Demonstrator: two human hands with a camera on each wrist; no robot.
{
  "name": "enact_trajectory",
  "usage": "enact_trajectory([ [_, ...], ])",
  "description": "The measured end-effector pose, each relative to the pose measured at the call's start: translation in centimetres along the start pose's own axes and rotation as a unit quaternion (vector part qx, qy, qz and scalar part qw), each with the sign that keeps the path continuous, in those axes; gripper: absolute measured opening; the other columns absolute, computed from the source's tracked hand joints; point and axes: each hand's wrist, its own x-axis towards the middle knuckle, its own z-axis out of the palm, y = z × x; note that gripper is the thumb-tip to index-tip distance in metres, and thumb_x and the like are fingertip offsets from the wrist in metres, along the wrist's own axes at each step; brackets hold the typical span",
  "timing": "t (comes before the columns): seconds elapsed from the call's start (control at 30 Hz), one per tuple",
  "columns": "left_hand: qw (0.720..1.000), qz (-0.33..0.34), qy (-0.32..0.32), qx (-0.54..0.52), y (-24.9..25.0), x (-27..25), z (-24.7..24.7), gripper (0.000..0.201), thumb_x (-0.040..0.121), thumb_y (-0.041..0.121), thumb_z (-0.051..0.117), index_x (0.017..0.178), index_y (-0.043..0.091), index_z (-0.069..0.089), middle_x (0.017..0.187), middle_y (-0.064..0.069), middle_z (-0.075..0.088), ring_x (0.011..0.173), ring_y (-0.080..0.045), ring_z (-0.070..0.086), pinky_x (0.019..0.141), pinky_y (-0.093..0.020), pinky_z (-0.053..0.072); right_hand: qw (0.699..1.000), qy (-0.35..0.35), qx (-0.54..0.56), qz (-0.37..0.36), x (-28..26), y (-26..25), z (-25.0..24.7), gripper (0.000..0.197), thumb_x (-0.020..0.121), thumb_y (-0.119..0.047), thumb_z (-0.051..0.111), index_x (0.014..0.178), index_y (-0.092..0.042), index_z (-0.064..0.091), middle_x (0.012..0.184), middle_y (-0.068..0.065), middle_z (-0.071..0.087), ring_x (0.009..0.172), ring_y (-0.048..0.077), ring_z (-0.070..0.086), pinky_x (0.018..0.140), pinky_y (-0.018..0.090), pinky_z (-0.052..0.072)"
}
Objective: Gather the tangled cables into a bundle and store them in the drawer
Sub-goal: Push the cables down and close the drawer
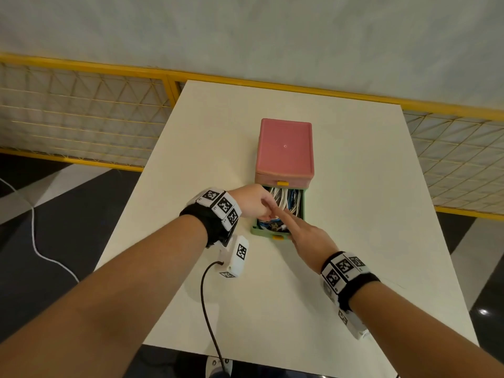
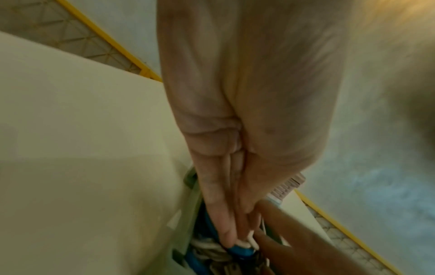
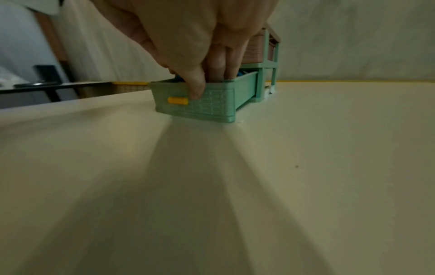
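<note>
Cables (image 1: 286, 199), white and blue, fill one open green drawer (image 3: 212, 104); left hand (image 1: 253, 200) and right hand (image 1: 308, 236) press them with straight fingers (image 2: 219, 219) together.

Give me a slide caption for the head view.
Both hands tuck cables into the open green drawer.

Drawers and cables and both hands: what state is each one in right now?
Green drawer: pulled out, open.
Pink drawer: pushed in, shut.
Cables: piled inside the green drawer.
Left hand: fingers straight, pressing down on the cables.
Right hand: fingers inside the green drawer, thumb on its front.
</note>
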Motion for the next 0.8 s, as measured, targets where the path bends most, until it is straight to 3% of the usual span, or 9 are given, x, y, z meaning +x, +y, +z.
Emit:
enact_trajectory([
  [0.1, 1.0, -0.016, 0.009, 0.018, 0.6, -0.2, -0.6, 0.032, 0.089, -0.009, 0.05, 0.109, 0.006, 0.07, 0.104, -0.014, 0.073, 0.094, -0.021, 0.07, 0.092, -0.031, 0.054, 0.995, -0.057, -0.086, 0.009, 0.4, -0.8, -0.7, 0.084, 0.092, 0.003, 0.04, 0.147, -0.027, -0.016, 0.158, 0.011, 0.014, 0.129, 0.031, 0.047, 0.094, 0.035, 0.047],
  [0.17, 0.985, 0.047, 0.155, 0.066, 1.3, -0.3, -1.4, 0.028, 0.093, -0.004, 0.048, 0.107, 0.005, 0.069, 0.105, -0.011, 0.07, 0.082, -0.015, 0.065, 0.086, -0.031, 0.054, 0.99, -0.097, -0.095, 0.036, 0.7, -1.4, -1.1, 0.082, 0.091, 0.006, 0.036, 0.149, -0.023, -0.015, 0.159, 0.013, 0.006, 0.136, 0.032, 0.038, 0.106, 0.035, 0.038],
  [0.2, 0.959, 0.099, 0.25, 0.085, 1.8, -0.2, -1.8, 0.027, 0.093, -0.002, 0.047, 0.108, 0.006, 0.068, 0.106, -0.007, 0.067, 0.079, -0.012, 0.06, 0.085, -0.032, 0.053, 0.989, -0.106, -0.099, 0.041, 0.9, -1.7, -1.3, 0.082, 0.09, 0.008, 0.035, 0.149, -0.021, -0.015, 0.159, 0.014, 0.005, 0.137, 0.033, 0.036, 0.109, 0.034, 0.035],
  [0.27, 0.917, 0.174, 0.337, 0.12, 2.5, 0.4, -2.6, 0.036, 0.092, -0.004, 0.045, 0.121, 0.008, 0.062, 0.117, -0.004, 0.058, 0.094, -0.016, 0.057, 0.091, -0.031, 0.048, 0.986, -0.118, -0.108, 0.046, 1.0, -2.1, -1.5, 0.082, 0.09, 0.008, 0.034, 0.148, -0.019, -0.016, 0.158, 0.016, 0.006, 0.137, 0.034, 0.035, 0.112, 0.035, 0.032],
  [0.33, 0.934, 0.142, 0.265, 0.19, 3.0, 1.2, -2.8, 0.054, 0.092, -0.007, 0.041, 0.143, 0.01, 0.044, 0.147, -0.005, 0.043, 0.13, -0.02, 0.046, 0.111, -0.032, 0.036, 0.984, -0.13, -0.112, 0.052, 1.2, -2.3, -1.8, 0.082, 0.09, 0.008, 0.036, 0.149, -0.019, -0.014, 0.158, 0.016, 0.008, 0.137, 0.034, 0.035, 0.11, 0.036, 0.034],
  [0.4, 0.955, 0.068, 0.152, 0.244, 3.1, 1.8, -2.5, 0.062, 0.093, -0.01, 0.039, 0.152, 0.009, 0.028, 0.161, -0.007, 0.021, 0.147, -0.022, 0.023, 0.12, -0.033, 0.02, 0.983, -0.136, -0.112, 0.059, 1.3, -2.4, -2.2, 0.082, 0.089, 0.008, 0.037, 0.15, -0.02, -0.011, 0.158, 0.014, 0.011, 0.136, 0.034, 0.037, 0.105, 0.037, 0.038],
  [0.53, 0.958, 0.046, 0.114, 0.259, 2.8, 1.9, -2.5, 0.067, 0.092, -0.013, 0.038, 0.153, 0.008, 0.022, 0.163, -0.008, 0.011, 0.15, -0.021, 0.014, 0.121, -0.029, 0.01, 0.984, -0.117, -0.118, 0.068, 2.5, -2.5, -2.9, 0.078, 0.089, 0.006, 0.038, 0.151, -0.018, -0.001, 0.157, 0.012, 0.019, 0.128, 0.032, 0.046, 0.094, 0.038, 0.045],
  [0.63, 0.956, 0.038, 0.12, 0.266, 3.3, 1.6, -2.5, 0.069, 0.091, -0.015, 0.039, 0.153, 0.009, 0.022, 0.163, -0.007, 0.011, 0.15, -0.021, 0.013, 0.119, -0.028, 0.01, 0.989, -0.064, -0.11, 0.076, 4.1, -2.2, -3.0, 0.064, 0.089, 0.003, 0.041, 0.148, -0.013, 0.021, 0.143, 0.011, 0.04, 0.108, 0.032, 0.058, 0.081, 0.039, 0.048],
  [0.8, 0.955, 0.031, 0.103, 0.278, 3.5, 1.5, -2.5, 0.071, 0.091, -0.014, 0.04, 0.154, 0.01, 0.018, 0.164, -0.006, 0.007, 0.15, -0.022, 0.013, 0.12, -0.029, 0.012, 0.989, 0.039, -0.104, 0.096, 4.4, -1.2, -1.8, 0.027, 0.088, -0.004, 0.052, 0.115, -0.003, 0.055, 0.114, 0.013, 0.05, 0.082, 0.033, 0.057, 0.066, 0.038, 0.049],
])
